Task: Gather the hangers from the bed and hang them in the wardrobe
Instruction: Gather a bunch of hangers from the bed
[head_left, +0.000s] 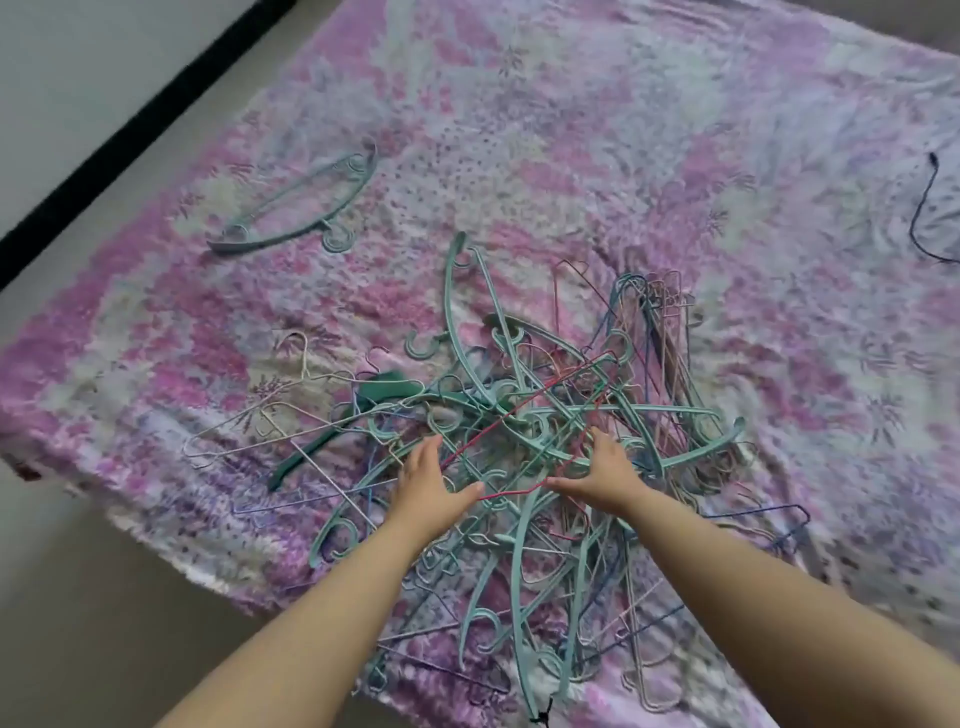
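A tangled pile of hangers (524, 415) lies on the near middle of the bed (571, 156): teal plastic ones, thin wire ones in white, pink, blue and red. A red wire hanger (535, 410) lies on top. My left hand (431, 483) hovers over the pile's near side, fingers straight and thumb spread. My right hand (597, 473) is just to its right, fingers reaching into the hangers, thumb spread toward the left hand. Neither hand plainly grips anything. A few teal hangers (306, 202) lie apart at the far left. The wardrobe is out of view.
The bed wears a pink and purple floral sheet. A dark cable (924, 208) lies at the right edge. Pale floor (78, 623) shows left of the bed's near corner, and a black strip (130, 135) runs along the far left side.
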